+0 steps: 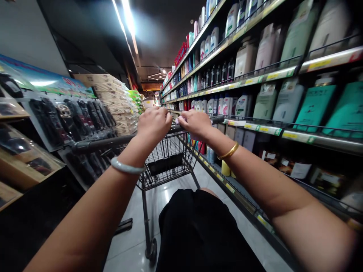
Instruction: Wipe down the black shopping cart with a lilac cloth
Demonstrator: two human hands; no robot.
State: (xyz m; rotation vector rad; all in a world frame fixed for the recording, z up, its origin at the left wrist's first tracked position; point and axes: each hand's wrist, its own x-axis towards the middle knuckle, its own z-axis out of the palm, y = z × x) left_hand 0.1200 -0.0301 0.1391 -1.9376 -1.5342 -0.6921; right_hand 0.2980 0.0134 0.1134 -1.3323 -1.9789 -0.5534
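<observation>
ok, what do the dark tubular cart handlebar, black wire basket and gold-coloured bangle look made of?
Handlebar: semi-matte plastic or coated metal, soft highlights; can't tell which.
Wire basket: likely coated metal, thin dark rigid grid.
Gold-coloured bangle: probably polished metal, bright glints.

Dim aisle, sliced by a white strip light point(129, 17) overhead!
The ceiling point(170, 15) is left nearly black, a bluish haze of glare is spread around the tube, and pale reflections are thrown onto the glossy floor point(167, 194). A white streak is caught on the banner point(42, 82). The left hand point(155, 120) and right hand point(196, 121) are lit from above; the nearest bottles point(330, 26) are smeared by blur, and the forearms point(272, 185) are stretched toward the corners.
</observation>
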